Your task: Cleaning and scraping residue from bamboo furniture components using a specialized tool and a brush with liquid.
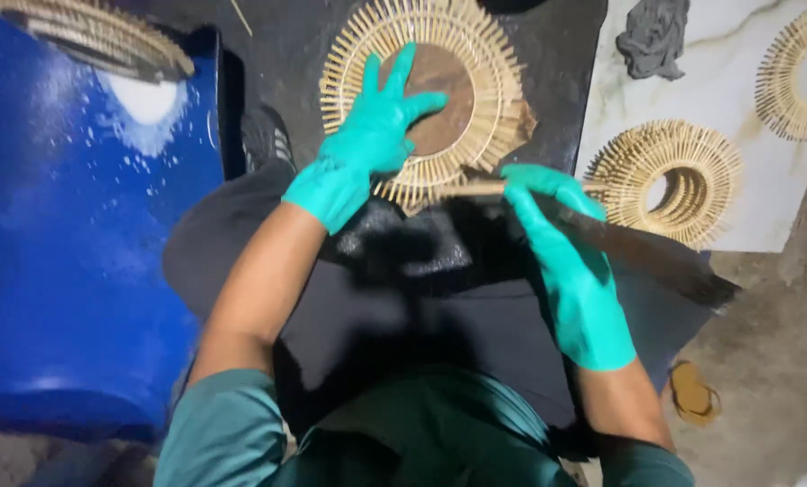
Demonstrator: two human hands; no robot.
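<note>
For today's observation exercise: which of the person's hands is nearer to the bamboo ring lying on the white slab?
Right. The right hand holds a stick just left of that bamboo ring on the white slab. The left hand lies farther off, pressed flat on another ring.

Craft wkshop: bamboo-stick rings [665, 180] on floor

Just one camera, worn on the person's head. It looks steeply down, close over the lap and both hands. The floor fills the edges.
</note>
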